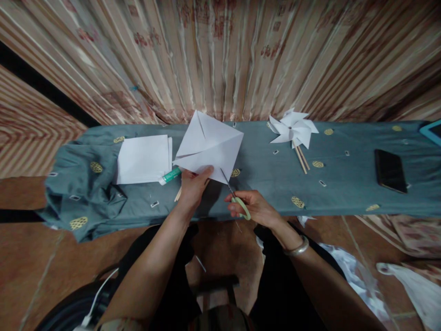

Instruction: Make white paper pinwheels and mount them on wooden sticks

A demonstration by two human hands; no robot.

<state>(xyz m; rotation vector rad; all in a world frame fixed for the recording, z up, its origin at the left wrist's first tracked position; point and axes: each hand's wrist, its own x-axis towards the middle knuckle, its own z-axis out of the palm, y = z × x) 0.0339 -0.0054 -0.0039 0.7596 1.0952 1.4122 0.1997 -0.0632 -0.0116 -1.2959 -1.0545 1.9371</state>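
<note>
My left hand (pixel 193 186) pinches the near edge of a white square paper sheet (pixel 210 145) with crossed fold lines, held up over the table. My right hand (pixel 251 207) grips green-handled scissors (pixel 237 200), fingers through the loops; the blades point up at the sheet's lower corner and touch its edge. A glue stick (pixel 170 176) with a green body lies just left of my left hand. A thin wooden stick (pixel 178 194) lies beside my left wrist.
A grey-blue cloth (pixel 344 184) covers the low table. A stack of white paper (pixel 143 158) lies at the left. A finished white paper pinwheel (pixel 293 130) on wooden sticks lies right of centre. A black phone (pixel 390 170) lies far right. Curtains hang behind. White bags lie on the floor.
</note>
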